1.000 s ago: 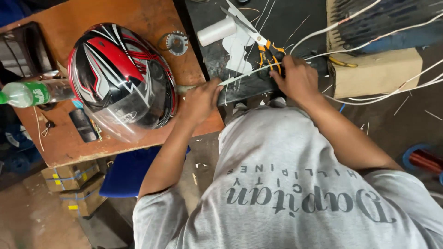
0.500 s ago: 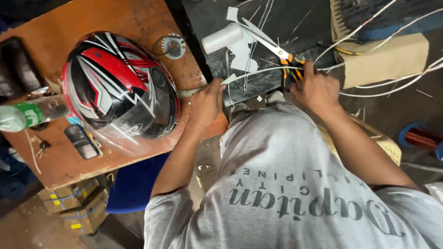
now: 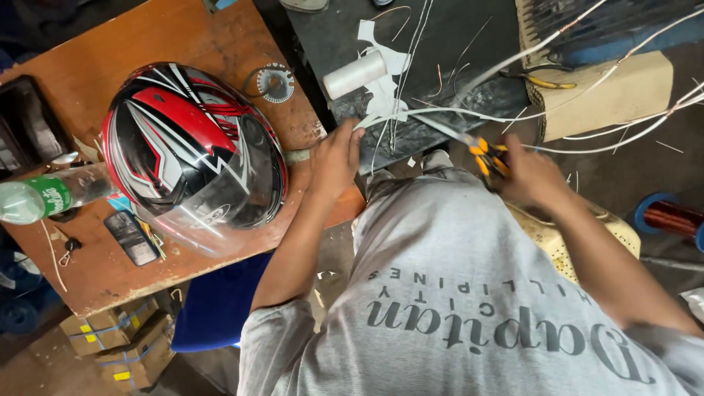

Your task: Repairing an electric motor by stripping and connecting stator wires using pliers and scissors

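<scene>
My left hand pinches the near end of a thin white strip at the edge of a dark board. My right hand grips scissors with yellow-orange handles. Their blades point left along the strip, which runs between my two hands. A white roll and scraps of white paper lie on the board just beyond my left hand. Long white wires cross the board toward the upper right.
A red, black and white helmet sits on the wooden table at left, with a plastic bottle, a phone and a round disc. A beige box, yellow-handled pliers and a copper wire spool are at right.
My right hand has drawn the scissors rightward and nearer to my body along the white strip. My left hand has kept its hold at the board's edge.
</scene>
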